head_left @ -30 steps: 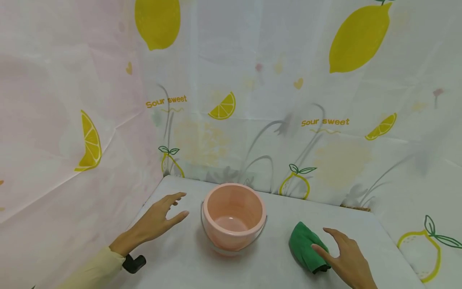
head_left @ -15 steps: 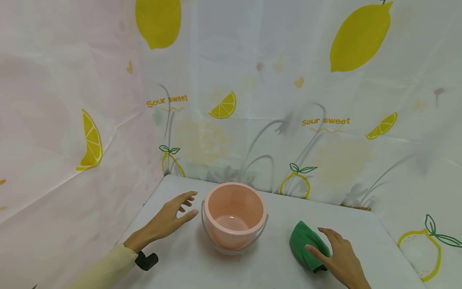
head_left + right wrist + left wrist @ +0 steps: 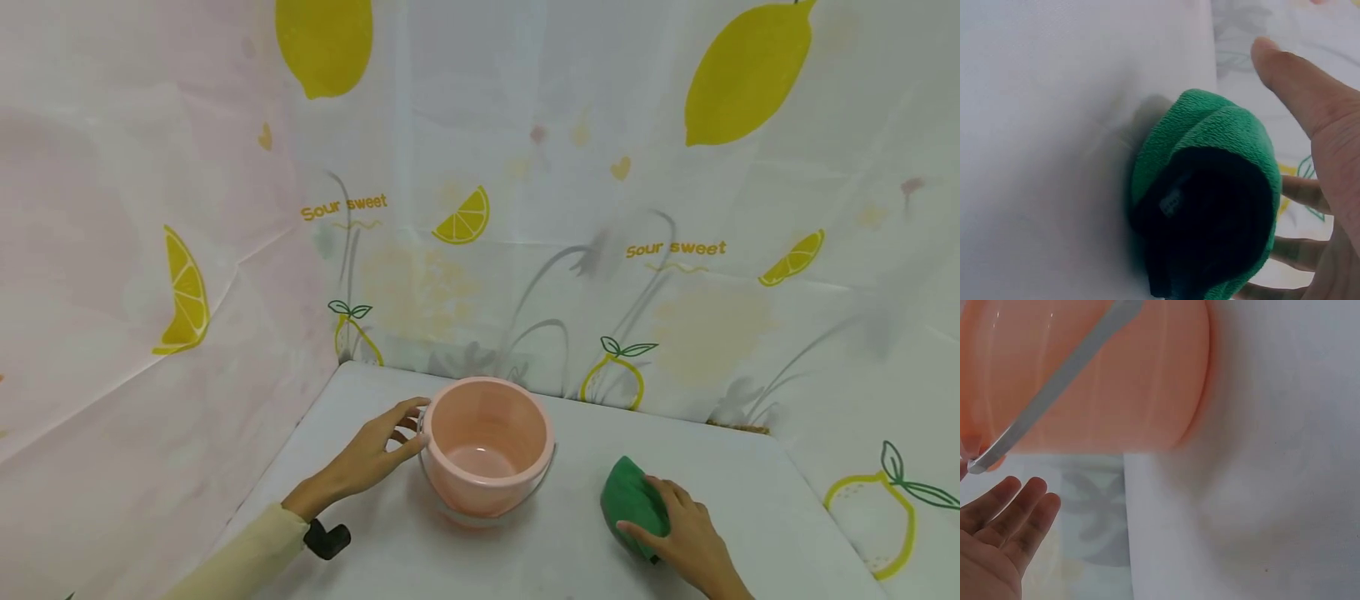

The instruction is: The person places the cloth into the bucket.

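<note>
A pink bucket [image 3: 480,492] with a thin grey handle [image 3: 1066,378] stands upright on the white table. My left hand [image 3: 378,454] is at the bucket's left side, thumb and fingertips right at the rim by the handle's end. Three of its fingers [image 3: 1029,519] show relaxed beside the wall in the left wrist view. To the right lies a green terry cloth [image 3: 630,508], hollow, with a dark-lined opening and a small label in the right wrist view. My right hand [image 3: 690,537] spreads over its right side, thumb [image 3: 1291,81] lifted apart from the fingers.
The white table [image 3: 570,550] meets a lemon-print sheet [image 3: 525,292] at the back and a pinkish sheet [image 3: 135,292] on the left. A small black device [image 3: 327,540] sits at my left wrist.
My left hand has moved right, from beside the bucket to its rim. My right hand has moved left onto the green cloth. The bucket stays in place.
</note>
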A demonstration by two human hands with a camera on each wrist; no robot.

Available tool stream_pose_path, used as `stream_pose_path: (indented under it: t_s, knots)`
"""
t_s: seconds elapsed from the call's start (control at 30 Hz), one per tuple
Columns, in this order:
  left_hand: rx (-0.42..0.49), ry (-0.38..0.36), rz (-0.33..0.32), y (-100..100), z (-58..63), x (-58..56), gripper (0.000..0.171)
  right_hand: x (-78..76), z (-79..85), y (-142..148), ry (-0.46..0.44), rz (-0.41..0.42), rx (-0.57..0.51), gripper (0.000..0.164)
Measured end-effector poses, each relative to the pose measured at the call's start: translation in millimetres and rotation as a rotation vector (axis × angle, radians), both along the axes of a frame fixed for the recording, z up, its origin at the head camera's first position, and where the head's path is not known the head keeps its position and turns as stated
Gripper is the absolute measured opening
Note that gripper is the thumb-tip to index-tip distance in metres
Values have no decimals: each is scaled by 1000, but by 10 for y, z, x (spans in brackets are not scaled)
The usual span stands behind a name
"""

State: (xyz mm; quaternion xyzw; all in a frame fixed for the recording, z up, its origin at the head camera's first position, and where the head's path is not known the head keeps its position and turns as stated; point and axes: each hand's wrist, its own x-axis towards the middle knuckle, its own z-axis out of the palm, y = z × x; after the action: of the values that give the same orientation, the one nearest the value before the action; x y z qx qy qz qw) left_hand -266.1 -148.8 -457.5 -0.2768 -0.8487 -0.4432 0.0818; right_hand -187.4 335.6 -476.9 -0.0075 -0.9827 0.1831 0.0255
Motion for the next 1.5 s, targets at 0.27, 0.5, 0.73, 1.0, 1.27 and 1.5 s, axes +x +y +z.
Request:
stream_pose_path:
  t_s: [0.27, 0.5, 0.73, 1.0, 1.27, 1.5]
  knots:
    - [12, -21, -26, 24, 8, -13, 56, -30, -64, -17, -11, -6, 3, 103]
    - [26, -32, -30, 30, -7, -41, 57, -41, -76, -15, -4, 5, -21, 102]
    - [50, -68, -49, 50, 0, -55, 56, -76, -87, -20, -13, 0, -30, 102]
    - [63, -113, -56, 70, 18, -40, 56, -102, -117, -15, 2, 12, -43, 100]
    - [70, -147, -63, 66, 25, -43, 59, -134, -117, -33, 17, 27, -43, 99]
    - [65, -147, -64, 66, 7, -58, 59, -146, -113, -40, 27, 40, -33, 98]
